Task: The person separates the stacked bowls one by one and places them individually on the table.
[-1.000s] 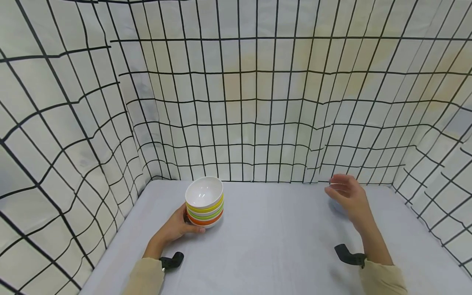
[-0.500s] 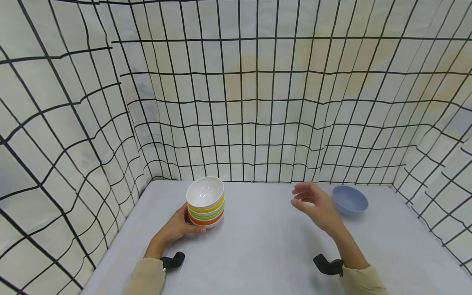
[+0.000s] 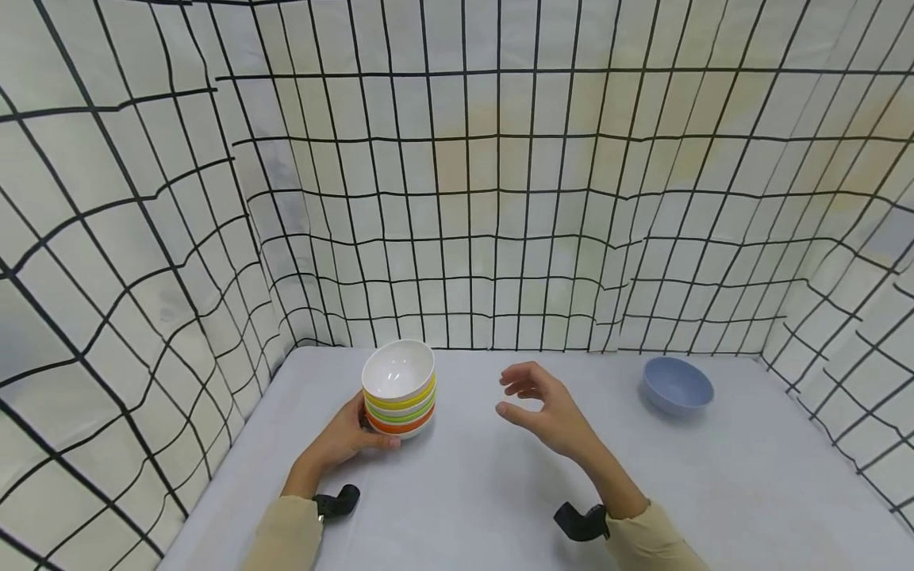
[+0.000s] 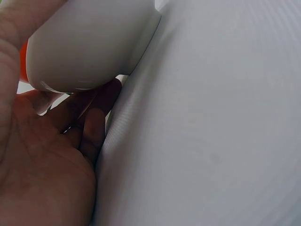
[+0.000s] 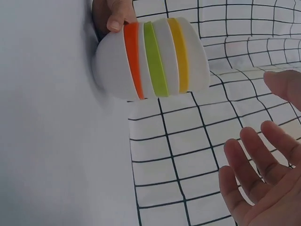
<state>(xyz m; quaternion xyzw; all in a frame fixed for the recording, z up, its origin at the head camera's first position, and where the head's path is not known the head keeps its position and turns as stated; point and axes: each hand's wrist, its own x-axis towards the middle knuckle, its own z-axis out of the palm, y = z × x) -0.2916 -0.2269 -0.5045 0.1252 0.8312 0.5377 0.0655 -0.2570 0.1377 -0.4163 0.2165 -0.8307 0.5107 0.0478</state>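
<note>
A stack of nested white bowls with yellow, green and orange bands stands left of centre on the table. My left hand holds the stack low down, thumb at the front and fingers round its far left side. In the left wrist view, those fingers curl under the white wall of the lowest bowl. My right hand is in the air right of the stack, holding nothing, its fingers loosely bent and thumb apart. The right wrist view shows its spread fingers a short way from the banded stack.
A blue bowl sits upright at the back right of the white table. White walls with a black grid enclose the back and both sides. Each wrist wears a black camera mount.
My right hand has moved left from over the blue bowl to near the stack, leaving the blue bowl in plain view. The left hand and the stack have stayed put.
</note>
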